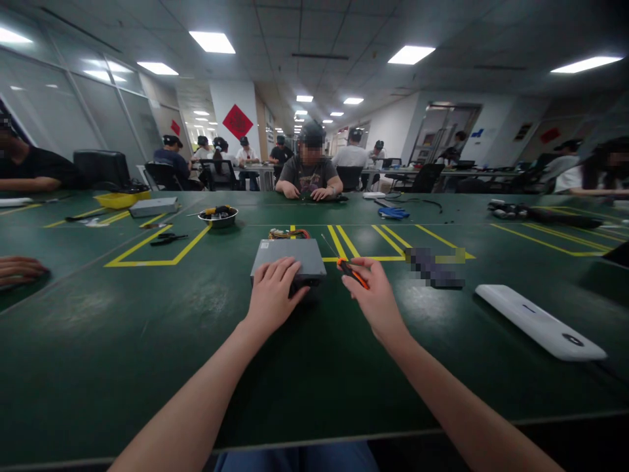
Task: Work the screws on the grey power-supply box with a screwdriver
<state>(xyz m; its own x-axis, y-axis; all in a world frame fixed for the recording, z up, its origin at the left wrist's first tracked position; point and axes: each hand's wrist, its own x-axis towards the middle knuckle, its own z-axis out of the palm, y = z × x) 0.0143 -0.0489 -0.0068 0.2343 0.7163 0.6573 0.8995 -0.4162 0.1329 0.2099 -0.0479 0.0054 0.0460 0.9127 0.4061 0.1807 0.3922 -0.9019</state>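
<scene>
A grey metal computer power supply (307, 252) lies on the green tabletop in front of me, its bundle of coloured cables (287, 234) coming out at the far side. My left hand (278, 285) grips its near left part, fingers over the top and thumb against the near face. To the right of the box, my right hand (371, 285) is closed around the black and orange handle of a screwdriver (352, 273). The thin shaft points away and up to the left, apart from the power supply.
A metal bowl (217, 218) of tools, a second grey box (154, 207) and a yellow tray (121, 199) stand left. A white device (540, 322) and a blurred dark object (435, 267) lie right. A person (310, 174) sits opposite; another person's hand (22, 271) rests far left.
</scene>
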